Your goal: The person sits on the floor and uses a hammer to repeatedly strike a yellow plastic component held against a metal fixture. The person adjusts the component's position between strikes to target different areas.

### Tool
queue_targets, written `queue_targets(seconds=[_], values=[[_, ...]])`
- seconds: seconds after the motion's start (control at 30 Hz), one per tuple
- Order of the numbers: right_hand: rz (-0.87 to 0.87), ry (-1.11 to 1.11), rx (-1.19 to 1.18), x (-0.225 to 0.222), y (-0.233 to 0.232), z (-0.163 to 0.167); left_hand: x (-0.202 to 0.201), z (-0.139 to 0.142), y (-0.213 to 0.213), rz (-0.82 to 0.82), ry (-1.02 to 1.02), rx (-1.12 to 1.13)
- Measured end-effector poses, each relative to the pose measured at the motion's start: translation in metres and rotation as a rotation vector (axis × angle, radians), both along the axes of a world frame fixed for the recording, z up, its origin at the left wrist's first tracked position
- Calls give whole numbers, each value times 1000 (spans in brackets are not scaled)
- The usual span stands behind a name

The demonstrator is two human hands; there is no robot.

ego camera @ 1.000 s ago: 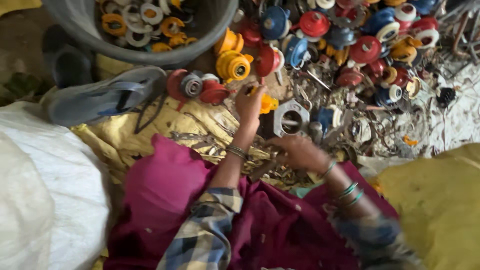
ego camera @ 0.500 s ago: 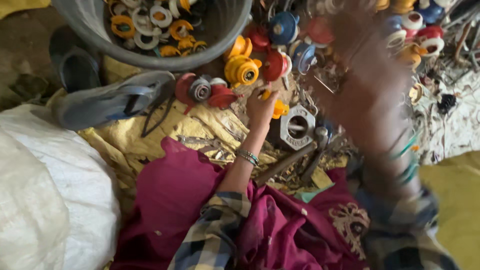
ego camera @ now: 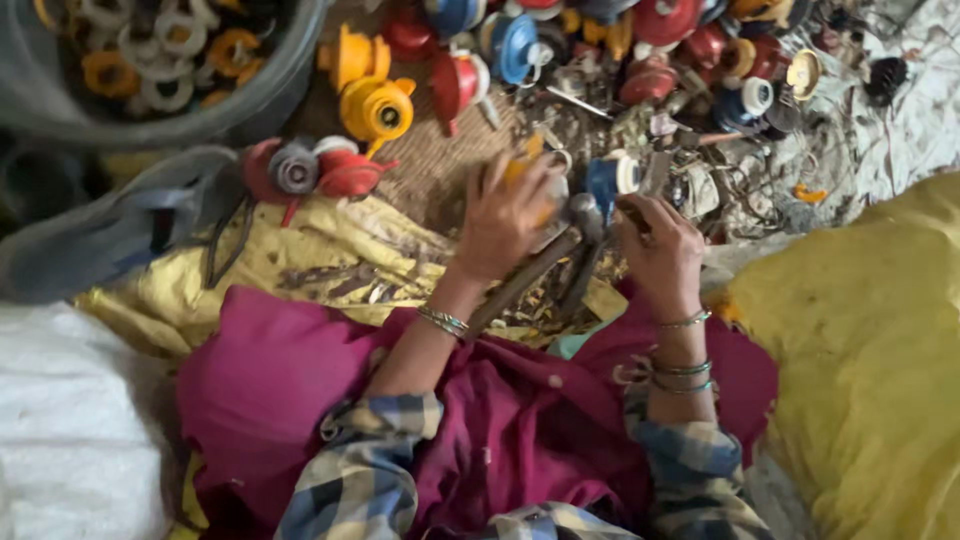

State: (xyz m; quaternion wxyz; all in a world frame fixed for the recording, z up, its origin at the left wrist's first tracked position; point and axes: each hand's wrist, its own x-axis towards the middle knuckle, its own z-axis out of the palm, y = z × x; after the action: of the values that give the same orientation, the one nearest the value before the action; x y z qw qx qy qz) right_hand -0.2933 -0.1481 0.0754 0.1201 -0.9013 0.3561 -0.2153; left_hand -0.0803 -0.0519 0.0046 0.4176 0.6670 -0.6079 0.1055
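Note:
My left hand (ego camera: 505, 215) is closed over a small yellow-orange plastic part (ego camera: 527, 165), holding it above a woven mat. My right hand (ego camera: 660, 245) is just to its right, fingers curled on a blue and white round part (ego camera: 610, 180). A hammer with a wooden handle (ego camera: 520, 282) lies between the two hands, its metal head (ego camera: 585, 208) near my fingertips. Both wrists carry bangles. My lap is covered by magenta cloth (ego camera: 300, 390).
A heap of red, blue and yellow plastic parts (ego camera: 640, 50) lies ahead, with metal scrap (ego camera: 720, 190) beside it. A grey tub (ego camera: 285, 85) of rings stands top left, a grey shoe (ego camera: 110, 230) below it. A yellow sack (ego camera: 860, 330) is right, a white sack (ego camera: 70, 430) left.
My right hand, blurred and reaching up over the pile half a second ago, has come back down beside the left hand. The left hand has stayed over the mat.

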Motion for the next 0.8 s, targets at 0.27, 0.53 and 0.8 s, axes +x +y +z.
queue_targets(seconds=[0.27,0.53,0.8], values=[[-58,-53,10,5,18,16,5,-23,9,61,21,-38],[-29,-29,4,13,19,16,6,-15,2,23,-16,143],[-57,-4,77,14,24,18,1,-18,12,-17,-54,-18]])
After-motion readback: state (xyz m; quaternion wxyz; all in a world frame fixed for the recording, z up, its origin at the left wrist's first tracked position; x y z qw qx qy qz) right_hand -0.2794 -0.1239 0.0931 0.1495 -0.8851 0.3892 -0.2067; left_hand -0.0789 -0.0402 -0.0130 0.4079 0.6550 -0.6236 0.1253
